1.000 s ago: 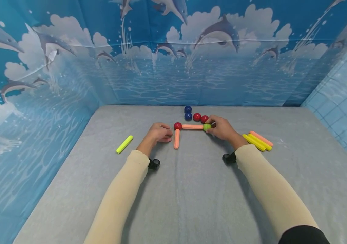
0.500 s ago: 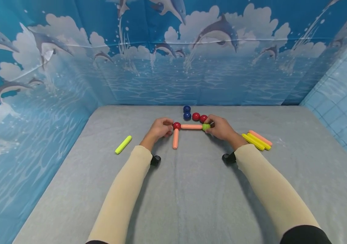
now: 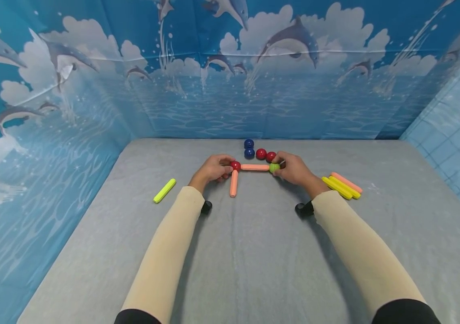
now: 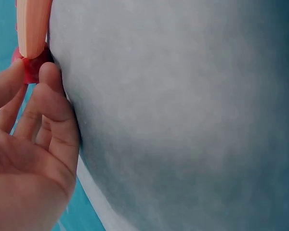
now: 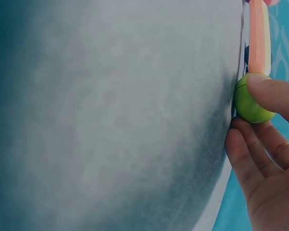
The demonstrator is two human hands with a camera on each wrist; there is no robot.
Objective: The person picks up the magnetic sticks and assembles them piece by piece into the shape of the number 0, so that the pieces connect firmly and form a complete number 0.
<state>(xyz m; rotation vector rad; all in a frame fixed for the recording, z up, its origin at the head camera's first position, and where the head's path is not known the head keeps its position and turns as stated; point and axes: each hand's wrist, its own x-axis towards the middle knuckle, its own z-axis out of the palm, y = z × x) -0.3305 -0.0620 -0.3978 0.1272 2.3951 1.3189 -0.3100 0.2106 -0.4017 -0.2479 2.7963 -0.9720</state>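
An L-shaped assembly lies on the grey cloth: a red ball (image 3: 235, 165) at its corner, an orange stick (image 3: 255, 167) running right and another orange stick (image 3: 234, 183) pointing toward me. My left hand (image 3: 215, 168) pinches the red ball, thumb and fingertips at its left side; the left wrist view shows the ball (image 4: 32, 70) partly behind a stick end (image 4: 32, 29). At the other end of the horizontal stick, my right hand (image 3: 293, 169) pinches a green ball (image 3: 274, 168), the thumb on it in the right wrist view, where the stick (image 5: 259, 38) meets the ball (image 5: 250, 102).
Two blue balls (image 3: 249, 153) and two red balls (image 3: 261, 154) sit behind the assembly. A yellow-green stick (image 3: 164, 191) lies to the left. On the right, two yellow sticks (image 3: 340, 188) lie beside an orange one (image 3: 346, 182). A dolphin-print curtain (image 3: 213, 103) stands behind the table.
My left hand has moved right and slightly away from me, from beside the assembly onto the red ball. The right hand stays on the green ball.
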